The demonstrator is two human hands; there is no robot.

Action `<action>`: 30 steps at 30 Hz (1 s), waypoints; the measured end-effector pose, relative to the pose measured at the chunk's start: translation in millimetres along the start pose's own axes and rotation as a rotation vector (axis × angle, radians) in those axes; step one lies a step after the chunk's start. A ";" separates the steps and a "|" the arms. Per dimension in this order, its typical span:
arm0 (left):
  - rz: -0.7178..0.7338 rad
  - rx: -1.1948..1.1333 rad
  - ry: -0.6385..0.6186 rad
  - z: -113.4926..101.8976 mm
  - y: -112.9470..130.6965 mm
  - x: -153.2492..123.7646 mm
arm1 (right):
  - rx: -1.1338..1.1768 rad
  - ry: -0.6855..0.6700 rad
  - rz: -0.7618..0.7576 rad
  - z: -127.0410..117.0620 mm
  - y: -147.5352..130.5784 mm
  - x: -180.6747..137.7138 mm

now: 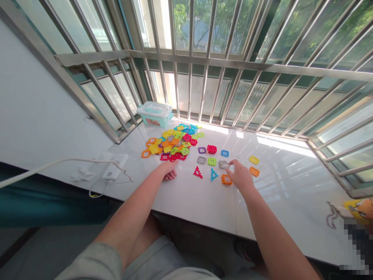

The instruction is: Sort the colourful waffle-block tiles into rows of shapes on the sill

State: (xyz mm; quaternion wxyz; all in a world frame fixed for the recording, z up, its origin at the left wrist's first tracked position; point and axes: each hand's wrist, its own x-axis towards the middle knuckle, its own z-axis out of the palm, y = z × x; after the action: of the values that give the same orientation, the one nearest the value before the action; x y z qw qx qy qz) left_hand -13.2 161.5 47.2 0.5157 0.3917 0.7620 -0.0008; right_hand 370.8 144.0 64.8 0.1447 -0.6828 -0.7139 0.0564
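white marble-look counter point(204, 202) under a barred window, w/ a heap of bright plastic tiles point(175, 144) as the landmark. left hand point(169, 169) rests on the counter just below the heap's near edge, fingers curled under, touching the surface; can't tell if it holds anything. right hand point(240, 175) is off to the right of the heap, fingertips pinched on a grey tile point(223, 164) that lies flat on the counter. orange tile point(226, 179) sits just below that grey one, against the hand. btw heap and right hand, loose tiles laid apart in rows: purple point(202, 150), red point(211, 149), blue point(224, 153), another grey point(201, 160), green point(212, 161), plus a red triangle point(197, 172) and a blue triangle point(213, 174). further right of the hand, a yellow tile point(253, 160) and a second orange one point(254, 171). behind the heap, by the bars, a teal-lidded plastic box point(154, 114). left of the heap, a white power strip point(115, 167) w/ cable.
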 end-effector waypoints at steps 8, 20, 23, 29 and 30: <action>-0.009 -0.043 -0.016 -0.3 -2.7 5.7 | 0.051 -0.027 -0.105 6.6 6.8 21.5; 0.007 -0.044 -0.011 -0.4 -2.0 4.3 | 0.046 -0.155 -0.205 13.5 32.9 39.9; 0.014 -0.059 -0.022 -0.5 -2.9 5.9 | 0.052 -0.165 -0.216 15.0 35.0 40.6; 0.016 -0.056 -0.016 -0.5 -3.5 7.5 | 0.049 -0.171 -0.212 18.1 37.7 40.3; 0.022 -0.054 -0.017 -0.6 -3.8 7.8 | 0.047 -0.169 -0.211 17.9 37.4 40.1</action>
State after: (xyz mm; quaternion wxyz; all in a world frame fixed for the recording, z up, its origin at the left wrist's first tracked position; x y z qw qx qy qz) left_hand -17.2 163.8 39.9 0.5325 0.3857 0.7531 0.0222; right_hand 400.5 188.2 42.6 0.1053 -0.5933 -0.7897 0.1150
